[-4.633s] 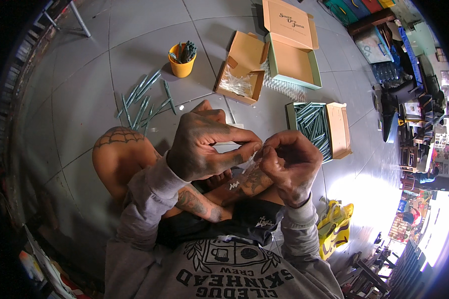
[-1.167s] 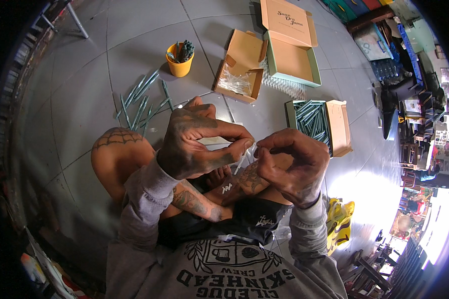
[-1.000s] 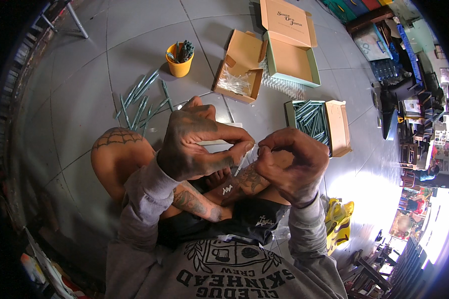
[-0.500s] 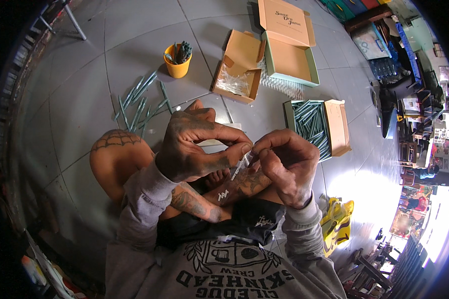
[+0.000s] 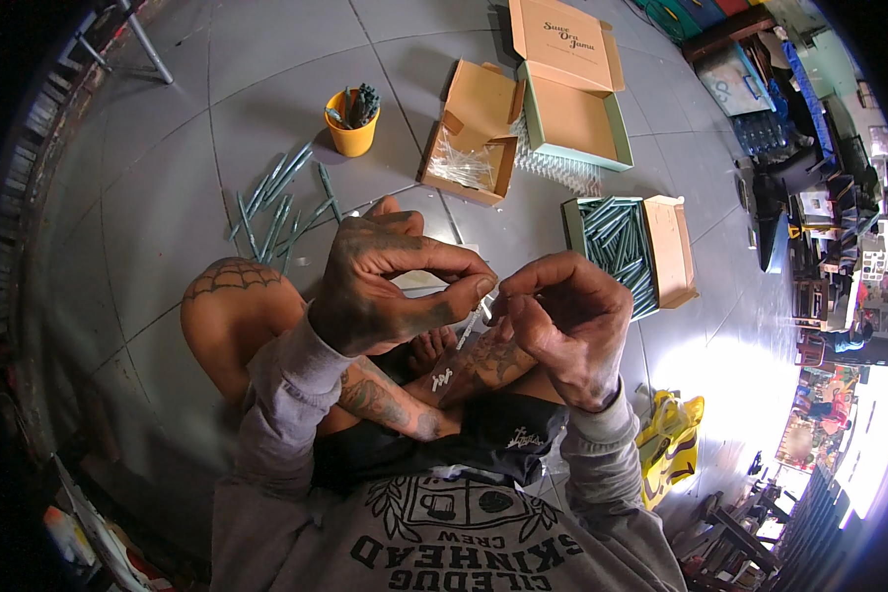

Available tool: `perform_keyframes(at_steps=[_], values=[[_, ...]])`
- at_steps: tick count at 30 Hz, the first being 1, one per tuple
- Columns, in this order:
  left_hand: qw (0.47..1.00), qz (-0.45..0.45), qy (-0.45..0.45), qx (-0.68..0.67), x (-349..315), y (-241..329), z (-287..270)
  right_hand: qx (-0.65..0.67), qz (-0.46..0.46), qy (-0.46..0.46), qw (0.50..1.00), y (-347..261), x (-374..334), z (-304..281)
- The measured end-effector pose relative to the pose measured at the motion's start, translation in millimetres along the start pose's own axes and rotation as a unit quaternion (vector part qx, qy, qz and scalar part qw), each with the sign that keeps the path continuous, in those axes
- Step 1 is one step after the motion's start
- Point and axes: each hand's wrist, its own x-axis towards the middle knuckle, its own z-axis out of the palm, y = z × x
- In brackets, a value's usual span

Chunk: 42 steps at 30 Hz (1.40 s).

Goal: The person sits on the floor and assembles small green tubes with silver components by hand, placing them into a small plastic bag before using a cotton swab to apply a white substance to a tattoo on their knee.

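Note:
In front of my crossed legs, my left hand (image 5: pixel 390 281) pinches a narrow, clear plastic strip (image 5: pixel 467 333) with white marks between thumb and index finger. It hangs down slanted and is seen nearly edge-on. My right hand (image 5: pixel 577 316) is beside its upper end, thumb and fingers curled together. What those fingertips hold, if anything, is hidden. Slim dark green sticks (image 5: pixel 271 192) lie loose on the floor, left of my hands. More fill an opened box (image 5: pixel 669 252) to the right. Clear strips (image 5: pixel 461 163) lie in a small brown carton (image 5: pixel 504 183) ahead.
A yellow cup (image 5: pixel 353 140) with dark green pieces stands ahead on the tiled floor. Behind the carton are an open pale-green box (image 5: pixel 577 109) and bubble wrap (image 5: pixel 559 172). A yellow bag (image 5: pixel 673 444) lies at my right. Furniture and clutter line the far right.
The clear strip has turned from showing its printed face to nearly edge-on. My fingertips have drawn slightly apart; both hands otherwise stay in place.

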Motion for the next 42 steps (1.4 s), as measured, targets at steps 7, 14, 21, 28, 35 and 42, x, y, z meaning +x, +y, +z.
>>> perform_keyframes(at_steps=[7,14,21,28,35,42], values=[[1.000,0.003,-0.009,0.007,1.9,3.6,-2.9,-0.066,-0.021,0.021,0.997,0.3,3.0,-2.9],[1.000,0.003,0.001,0.018,0.5,1.5,-1.3,-0.135,-0.061,0.040,0.988,-2.0,6.4,0.1],[0.999,0.020,-0.008,0.046,-0.2,1.5,-6.8,-0.244,-0.145,0.017,0.959,-9.6,8.6,2.9],[0.999,0.020,-0.008,0.042,0.6,2.5,-6.0,-0.219,-0.126,0.022,0.967,-10.6,7.3,4.2],[0.998,0.026,-0.014,0.061,0.0,0.1,-7.5,-0.251,-0.167,0.018,0.953,-7.6,9.5,2.3],[0.996,0.053,-0.023,0.072,2.4,3.2,-7.6,-0.225,-0.169,0.020,0.959,-3.5,12.5,3.3]])
